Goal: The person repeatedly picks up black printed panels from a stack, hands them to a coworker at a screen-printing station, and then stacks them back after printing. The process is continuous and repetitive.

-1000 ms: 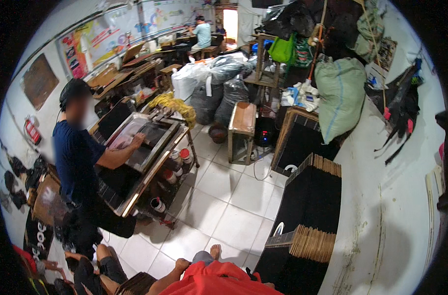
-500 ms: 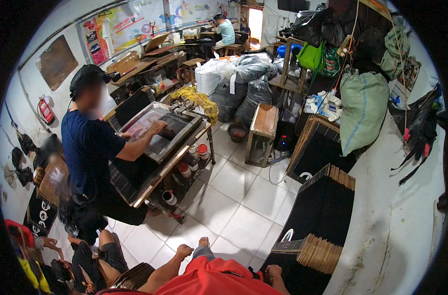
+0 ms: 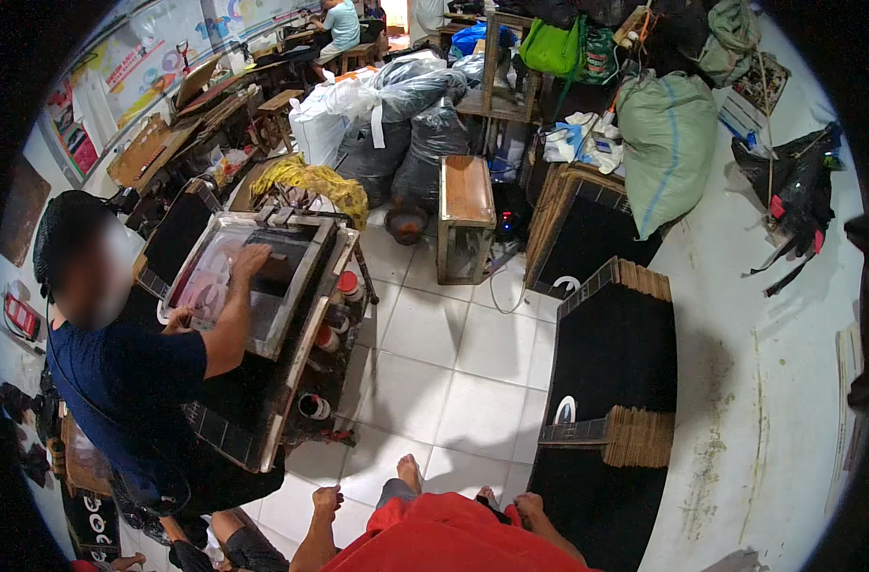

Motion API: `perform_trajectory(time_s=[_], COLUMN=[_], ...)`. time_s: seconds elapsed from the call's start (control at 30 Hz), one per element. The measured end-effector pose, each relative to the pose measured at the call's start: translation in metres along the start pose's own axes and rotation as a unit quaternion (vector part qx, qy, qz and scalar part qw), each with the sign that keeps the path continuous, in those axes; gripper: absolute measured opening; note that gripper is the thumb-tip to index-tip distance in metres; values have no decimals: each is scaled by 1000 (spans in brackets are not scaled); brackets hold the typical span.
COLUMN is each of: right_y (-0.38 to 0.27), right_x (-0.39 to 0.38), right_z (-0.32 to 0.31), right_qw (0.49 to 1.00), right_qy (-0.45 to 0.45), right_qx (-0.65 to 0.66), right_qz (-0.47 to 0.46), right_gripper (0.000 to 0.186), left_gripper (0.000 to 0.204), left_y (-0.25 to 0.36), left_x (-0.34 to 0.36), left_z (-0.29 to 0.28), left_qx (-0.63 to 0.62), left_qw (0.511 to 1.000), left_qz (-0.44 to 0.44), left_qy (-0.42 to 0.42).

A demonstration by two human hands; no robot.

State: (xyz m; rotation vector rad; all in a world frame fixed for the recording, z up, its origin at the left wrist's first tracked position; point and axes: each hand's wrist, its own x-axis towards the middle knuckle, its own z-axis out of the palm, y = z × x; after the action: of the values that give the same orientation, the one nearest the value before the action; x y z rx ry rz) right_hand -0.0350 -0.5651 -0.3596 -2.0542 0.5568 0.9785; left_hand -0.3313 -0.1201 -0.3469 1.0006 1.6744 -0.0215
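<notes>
My left hand (image 3: 327, 499) hangs in front of my red shirt, over the white floor tiles. Its fingers are curled in, and nothing shows in them. On the other side my right hand (image 3: 528, 505) is also low with fingers curled, beside the black boards (image 3: 606, 353) with layered brown edges that run along the right wall. Neither hand touches anything I can see. To my left, a co-worker in a navy shirt (image 3: 130, 381) leans over a framed printing screen (image 3: 296, 310), one arm reaching across it.
Paint jars (image 3: 313, 406) stand under the printing table's edge (image 3: 301, 377). Ahead are a wooden box frame (image 3: 466, 224), a small bucket (image 3: 406, 226), black plastic bags (image 3: 434, 143) and a green sack (image 3: 668, 153). Another person (image 3: 341, 24) sits at the back; bare knees (image 3: 239, 529) show lower left.
My view has turned downward and come closer to the boards and printing table. My left hand has swung slightly left and lower in the picture. The co-worker still leans over the screen.
</notes>
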Motion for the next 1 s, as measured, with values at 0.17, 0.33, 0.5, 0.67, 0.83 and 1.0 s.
perform_trajectory(time_s=[0.17,0.33,0.5,0.67,0.83,1.0], right_y=[-24,-66,-83,-62,-120,-280], right_x=[16,10,11,24,5,-49], right_z=[38,55,67,77,129,270], right_qw=[999,996,997,1000,939,838], right_qy=[-11,-6,9,-1,-44,-213], right_qx=[31,73,74,27,-264,-260], right_qz=[-10,-53,-30,-3,-218,-430], right_gripper=[16,19,18,18,32,26], left_gripper=[15,14,14,11,14,11], left_y=[23,30,35,32,41,83], left_x=[33,57,54,56,81,73], left_z=[-51,-91,-103,-111,-148,-183], left_qx=[-82,-121,-152,-194,-360,-491], left_qw=[993,987,978,969,879,844], left_qz=[-46,-62,-87,-57,120,137], left_qy=[67,85,113,142,287,170])
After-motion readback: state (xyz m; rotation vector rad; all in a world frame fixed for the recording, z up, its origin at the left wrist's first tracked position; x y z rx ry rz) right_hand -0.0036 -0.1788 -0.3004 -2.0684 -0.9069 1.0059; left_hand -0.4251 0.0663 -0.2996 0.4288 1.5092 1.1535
